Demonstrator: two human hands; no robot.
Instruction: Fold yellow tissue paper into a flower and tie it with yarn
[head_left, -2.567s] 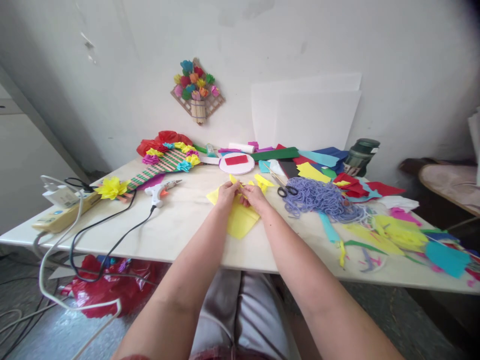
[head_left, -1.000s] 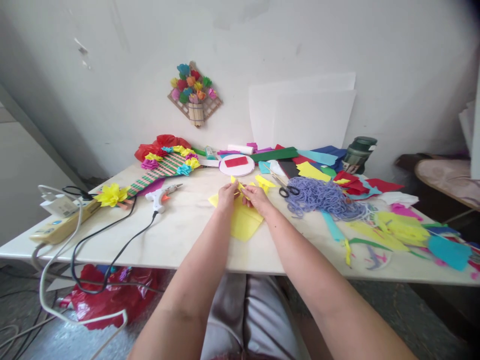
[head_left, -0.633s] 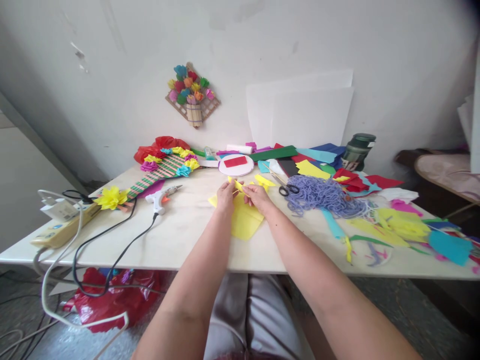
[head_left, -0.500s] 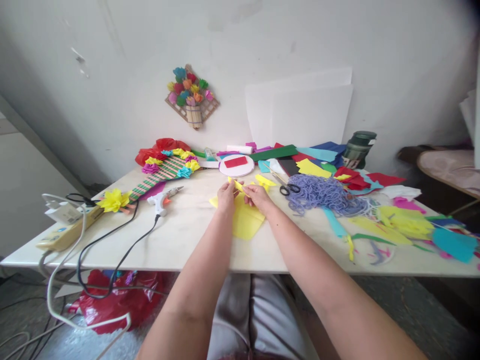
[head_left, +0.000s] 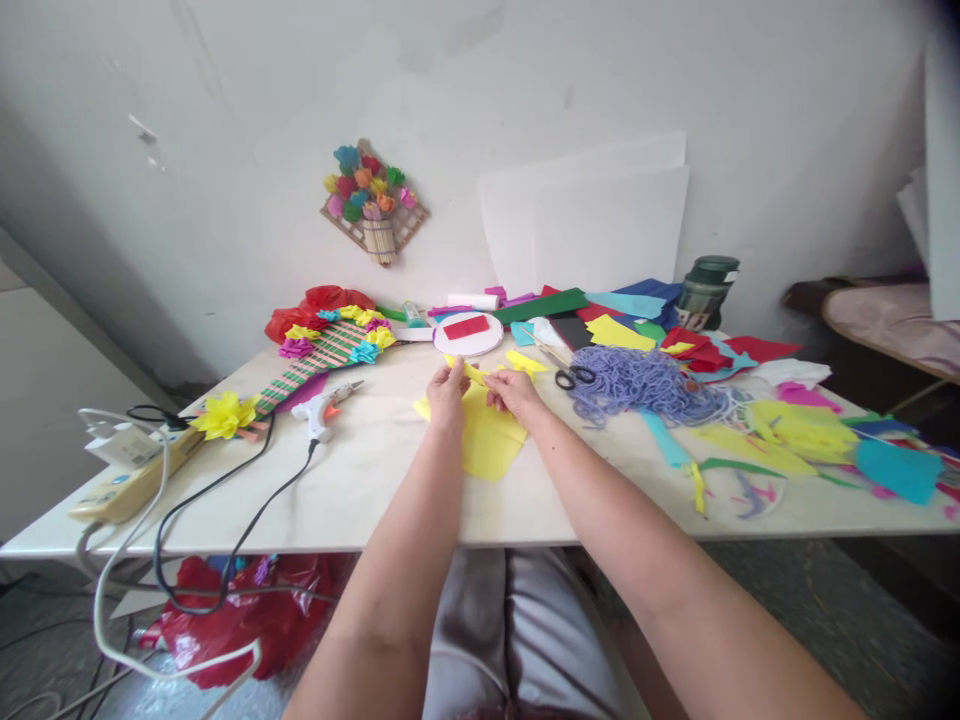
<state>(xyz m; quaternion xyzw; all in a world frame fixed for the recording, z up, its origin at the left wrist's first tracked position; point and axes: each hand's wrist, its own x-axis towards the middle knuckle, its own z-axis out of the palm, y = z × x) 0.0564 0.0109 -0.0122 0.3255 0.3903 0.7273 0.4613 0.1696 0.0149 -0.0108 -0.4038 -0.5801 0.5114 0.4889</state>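
The left hand [head_left: 448,390] and the right hand [head_left: 514,392] are meeting over the middle of the bench [head_left: 360,480], each grip closing thumb against fingertips on a small yellow paper piece [head_left: 470,369] that is sitting between them, just above a larger yellow sheet [head_left: 491,445] lying flat on the bench. The piece is looking thin, light and limp, likely to crease or tear under a hard pull, so pinching it lightly at its two ends seems the safest hold. Black scissors [head_left: 568,376] and a heap of purple yarn [head_left: 637,385] are lying near to the right, and a white glue gun [head_left: 324,408] is resting to the left. The fingers are covering most of the piece, so its shape and any folds are staying hard to make out.
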